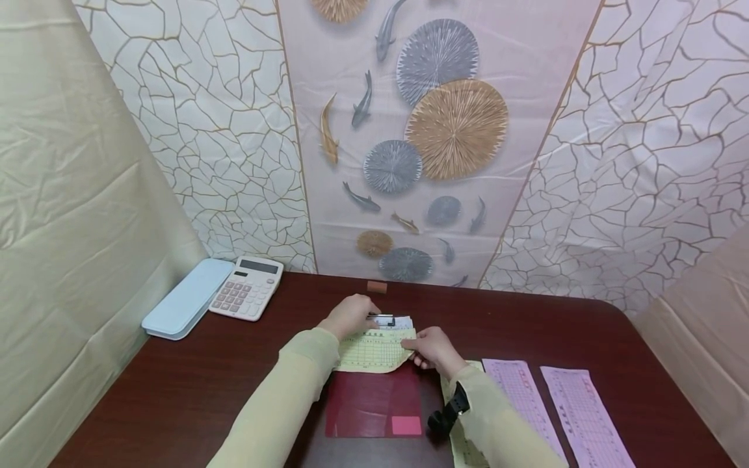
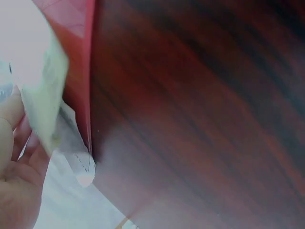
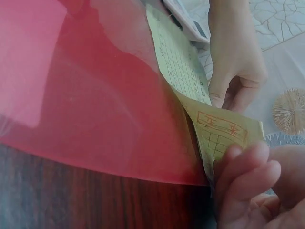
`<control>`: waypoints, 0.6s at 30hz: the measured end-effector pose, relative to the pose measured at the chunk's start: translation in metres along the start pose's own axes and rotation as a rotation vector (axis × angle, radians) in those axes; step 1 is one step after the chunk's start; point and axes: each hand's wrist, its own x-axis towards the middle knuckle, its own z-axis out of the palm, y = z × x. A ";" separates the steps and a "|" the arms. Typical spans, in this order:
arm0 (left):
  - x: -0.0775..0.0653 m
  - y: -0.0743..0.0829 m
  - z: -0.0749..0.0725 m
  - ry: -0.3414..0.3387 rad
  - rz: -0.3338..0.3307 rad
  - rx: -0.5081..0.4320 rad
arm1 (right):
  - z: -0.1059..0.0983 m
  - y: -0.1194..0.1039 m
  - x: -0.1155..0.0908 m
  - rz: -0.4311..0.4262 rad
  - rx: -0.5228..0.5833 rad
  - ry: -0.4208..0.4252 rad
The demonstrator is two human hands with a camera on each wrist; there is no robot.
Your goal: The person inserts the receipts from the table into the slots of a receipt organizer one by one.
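Observation:
A burgundy clip folder [image 1: 365, 406] lies on the table with a pink label at its near right corner. Over its far part lies a yellow printed form [image 1: 371, 354], its near edge lifted and curving. At the folder's far end, my left hand [image 1: 351, 316] grips a metal clip [image 1: 386, 318] with curled fingers. White printed paper [image 1: 404, 322] shows beneath the clip. My right hand [image 1: 434, 350] pinches the form's right edge between thumb and fingers. In the right wrist view, this corner of the form [image 3: 224, 133] bends up and shows a red stamped box.
Two pink printed slips [image 1: 585, 416] lie at the right. Another yellow form [image 1: 465, 448] is partly under the right forearm. A white calculator [image 1: 247, 288] and a pale blue case [image 1: 187, 299] sit at the back left. A small brown block [image 1: 377, 286] stands near the patterned backdrop.

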 end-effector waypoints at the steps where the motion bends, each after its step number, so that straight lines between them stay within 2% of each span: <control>1: 0.000 0.000 0.001 0.003 0.028 0.036 | 0.000 0.000 0.000 0.002 -0.004 0.000; 4: 0.000 0.002 0.004 0.020 0.091 0.145 | 0.001 -0.001 0.001 -0.009 -0.030 0.015; 8: 0.001 0.005 0.005 0.022 0.097 0.221 | 0.004 0.000 0.005 -0.064 -0.137 0.067; 12: 0.000 0.008 0.003 0.022 0.061 0.216 | 0.007 0.002 0.014 -0.108 -0.245 0.118; 18: 0.000 0.008 0.000 0.027 0.016 0.133 | 0.007 0.000 0.022 -0.079 -0.278 0.086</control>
